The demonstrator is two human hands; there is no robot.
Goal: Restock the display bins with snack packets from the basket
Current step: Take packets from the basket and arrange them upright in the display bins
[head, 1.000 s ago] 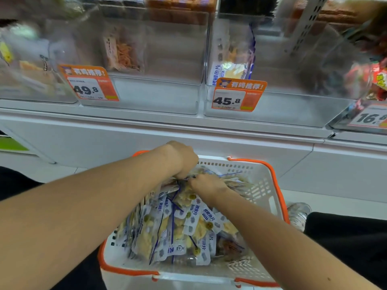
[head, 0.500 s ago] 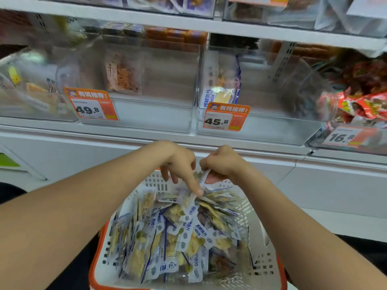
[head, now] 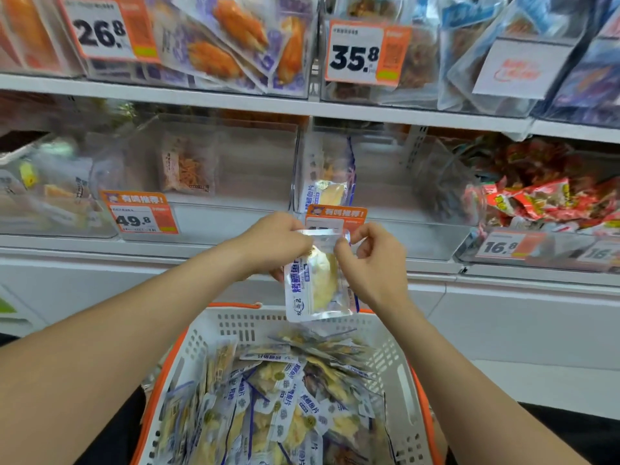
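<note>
The middle bin (head: 419, 238) is open right of its upright packets (head: 327, 176); the shelf (head: 369, 114) runs close above.

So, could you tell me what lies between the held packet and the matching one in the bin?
In the head view, the orange price tag on that bin, partly hidden by the held packet.

I read price tags on the display bins (head: 255, 162) now: 26.8 tag (head: 100, 28) upper left, 35.8 tag (head: 365, 53) top centre, 49.8 tag (head: 139, 216) mid-left — 16.8 tag (head: 500, 245) right.
</note>
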